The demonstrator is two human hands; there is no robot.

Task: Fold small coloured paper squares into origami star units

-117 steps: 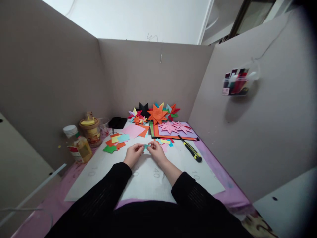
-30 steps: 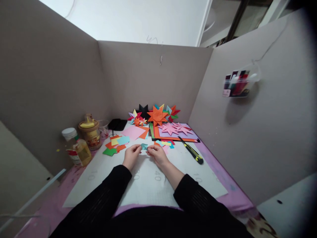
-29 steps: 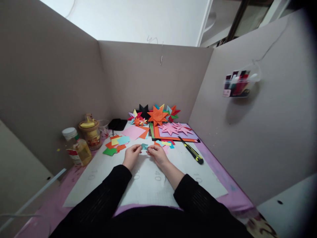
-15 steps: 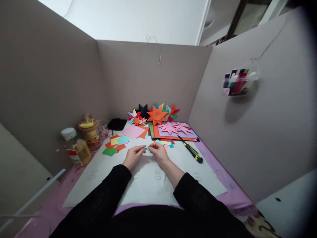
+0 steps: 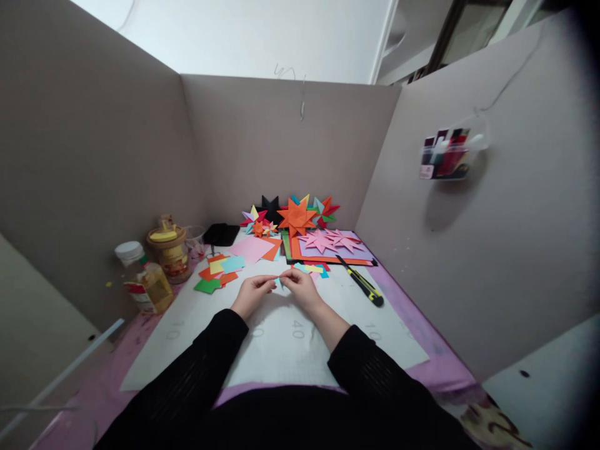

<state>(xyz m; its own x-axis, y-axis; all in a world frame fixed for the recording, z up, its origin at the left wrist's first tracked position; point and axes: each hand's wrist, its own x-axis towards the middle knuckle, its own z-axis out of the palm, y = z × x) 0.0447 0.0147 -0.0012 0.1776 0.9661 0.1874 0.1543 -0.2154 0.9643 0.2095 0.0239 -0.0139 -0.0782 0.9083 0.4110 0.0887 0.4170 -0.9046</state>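
Between my hands is a small light-blue piece of paper (image 5: 279,284), mostly covered by the fingers. My left hand (image 5: 254,294) pinches it from the left, and my right hand (image 5: 301,289) pinches it from the right, with the fingertips of both nearly meeting. Both hands hover over the white mat (image 5: 281,356). Just beyond them lie small coloured paper squares (image 5: 313,269). To the left is a loose group of paper pieces, among them a green one (image 5: 207,285) and a light-blue one (image 5: 233,264). The folds of the held paper are too small to make out.
A black and yellow box cutter (image 5: 363,283) lies at right. Pink paper stars (image 5: 319,241) rest on stacked coloured sheets, with an orange star (image 5: 297,217) and others behind. A bottle (image 5: 146,281) and a jar (image 5: 169,255) stand at left. Grey panels (image 5: 290,137) enclose the table.
My fingertips have come closer together over the light-blue paper, which now shows slightly below them. The things on the table have not moved.
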